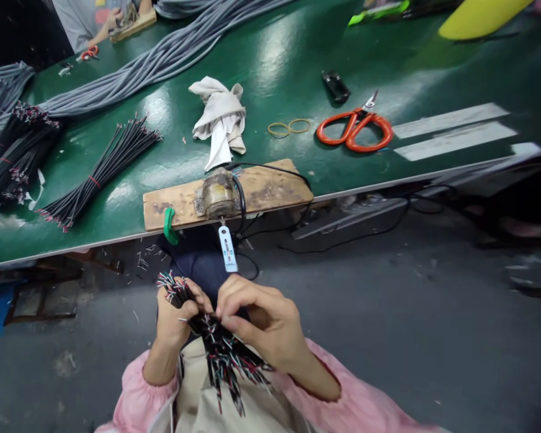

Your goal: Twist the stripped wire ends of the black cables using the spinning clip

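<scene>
Over my lap, my left hand [175,316] is wrapped round a bundle of black cables [225,349] whose stripped ends show red, white and green wires. My right hand [264,316] pinches with thumb and forefinger at the middle of the same bundle; whatever is between the fingertips is too small to name. Just above the hands, a light-blue clip-like piece [228,249] hangs from the shaft of a small motor [219,193]. That motor is mounted on a wooden board [270,189] at the table edge, with a green clamp [170,226] on its left end.
On the green table [288,72] lie a tied cable bundle [103,168], more bundles [15,156], long grey cables [162,60], a white cloth [220,117], rubber bands [289,127], orange-handled scissors [356,129] and white strips [455,132]. Across the table sits another person [83,24].
</scene>
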`<state>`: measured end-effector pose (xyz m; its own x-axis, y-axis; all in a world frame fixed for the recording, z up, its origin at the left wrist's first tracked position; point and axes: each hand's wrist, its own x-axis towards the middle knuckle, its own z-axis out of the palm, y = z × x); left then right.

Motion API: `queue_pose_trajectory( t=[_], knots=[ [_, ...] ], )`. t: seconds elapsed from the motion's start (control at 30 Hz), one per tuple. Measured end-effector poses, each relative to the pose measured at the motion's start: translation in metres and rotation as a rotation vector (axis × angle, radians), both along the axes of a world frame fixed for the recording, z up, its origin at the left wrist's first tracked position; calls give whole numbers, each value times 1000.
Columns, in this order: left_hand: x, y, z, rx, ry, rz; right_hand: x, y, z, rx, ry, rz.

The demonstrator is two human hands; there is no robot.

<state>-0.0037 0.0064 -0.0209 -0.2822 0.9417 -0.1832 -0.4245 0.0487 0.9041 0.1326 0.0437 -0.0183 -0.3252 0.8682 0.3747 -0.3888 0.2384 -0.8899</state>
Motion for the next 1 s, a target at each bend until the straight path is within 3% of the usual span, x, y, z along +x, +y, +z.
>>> queue_pose_trajectory(
  t=[0.13,0.33,0.53,0.63,0.73,0.8,0.93,1.0],
  knots=[
    [2,-6,5,-46,69,-51,4,-4,-2,-4,50,119],
    [-5,-18,3,-59,175,-121,5,4,-8,-102,-149,-50],
    [-9,-18,-1,-30,236,-166,3,13,-6,-98,-167,71],
    [-7,-17,1,-104,242,-196,1,11,-3,-54,-154,-22],
    [-3,-14,3,-128,224,-138,-2,6,-3,-17,-112,-180],
    [-1,-10,5,-99,227,-108,-4,4,-6,-147,-32,-131],
    [-2,0,11,-45,268,-101,-5,13,-19,-667,156,163],
    [-3,5,14,-50,307,-89,-5,26,-22,-759,128,109]
  ],
)
